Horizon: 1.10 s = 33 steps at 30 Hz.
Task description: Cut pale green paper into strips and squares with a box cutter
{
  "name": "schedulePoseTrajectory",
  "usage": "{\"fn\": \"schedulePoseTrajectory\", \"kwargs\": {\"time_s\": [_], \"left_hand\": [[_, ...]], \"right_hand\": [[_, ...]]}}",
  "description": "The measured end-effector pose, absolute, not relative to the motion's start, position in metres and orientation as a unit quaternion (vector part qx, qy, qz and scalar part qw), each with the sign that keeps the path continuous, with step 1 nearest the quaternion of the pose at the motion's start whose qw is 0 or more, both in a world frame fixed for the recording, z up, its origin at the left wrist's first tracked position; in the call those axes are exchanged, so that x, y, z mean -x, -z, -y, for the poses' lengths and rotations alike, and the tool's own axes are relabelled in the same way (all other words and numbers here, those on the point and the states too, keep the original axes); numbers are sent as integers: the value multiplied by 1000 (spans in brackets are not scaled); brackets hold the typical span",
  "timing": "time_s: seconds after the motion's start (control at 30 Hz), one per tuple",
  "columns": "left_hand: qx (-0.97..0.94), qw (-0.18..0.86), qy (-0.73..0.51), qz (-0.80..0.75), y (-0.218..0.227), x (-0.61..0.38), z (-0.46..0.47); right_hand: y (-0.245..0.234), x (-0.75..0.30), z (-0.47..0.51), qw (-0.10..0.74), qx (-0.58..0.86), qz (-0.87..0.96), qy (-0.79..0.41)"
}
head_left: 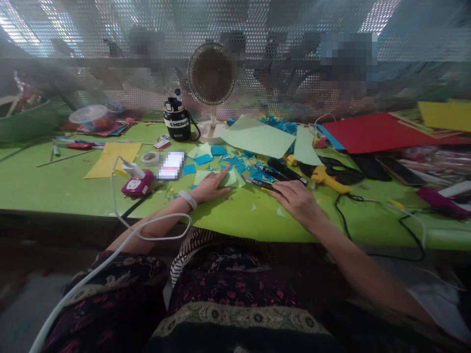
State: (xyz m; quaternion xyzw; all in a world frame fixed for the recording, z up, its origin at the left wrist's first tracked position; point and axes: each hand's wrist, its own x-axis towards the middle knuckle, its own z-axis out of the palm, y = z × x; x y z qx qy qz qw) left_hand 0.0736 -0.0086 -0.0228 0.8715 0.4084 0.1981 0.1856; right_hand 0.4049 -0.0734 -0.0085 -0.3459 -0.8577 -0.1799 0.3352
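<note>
My left hand (pixel 213 187) lies flat with its fingers stretched out, pressing a folded piece of pale green paper (pixel 201 176) onto the table. In my right hand (pixel 297 200) is a utility knife (pixel 262 184), its blade pointing left toward the paper's right edge. Blue and yellow paper scraps (pixel 250 165) are heaped just beyond the knife. Small blue paper pieces (pixel 203 159) lie behind my left hand. A larger pale green sheet (pixel 262 136) rests farther back.
A yellow glue gun (pixel 329 180) and black scissors (pixel 342 169) lie to the right. At left stand a purple power adapter (pixel 137 185) with a white cable, a phone (pixel 171 165) and a tape roll (pixel 150 158). A fan (pixel 212 73) and black bottle (pixel 177 121) stand behind.
</note>
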Motion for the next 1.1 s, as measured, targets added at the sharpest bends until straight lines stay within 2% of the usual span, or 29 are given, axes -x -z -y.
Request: {"fn": "schedulePoseTrajectory", "kwargs": {"time_s": [0.23, 0.47, 0.77, 1.1], "left_hand": [[-857, 203, -221, -418, 24, -74, 9], [-879, 167, -182, -407, 24, -73, 7], [-877, 176, -186, -406, 22, -73, 8], [-836, 254, -246, -419, 22, -74, 2]], "right_hand": [[6, -404, 76, 323, 341, 863, 185], [7, -404, 75, 323, 345, 864, 171], [10, -405, 76, 320, 363, 861, 158], [10, -403, 76, 315, 363, 862, 161]]}}
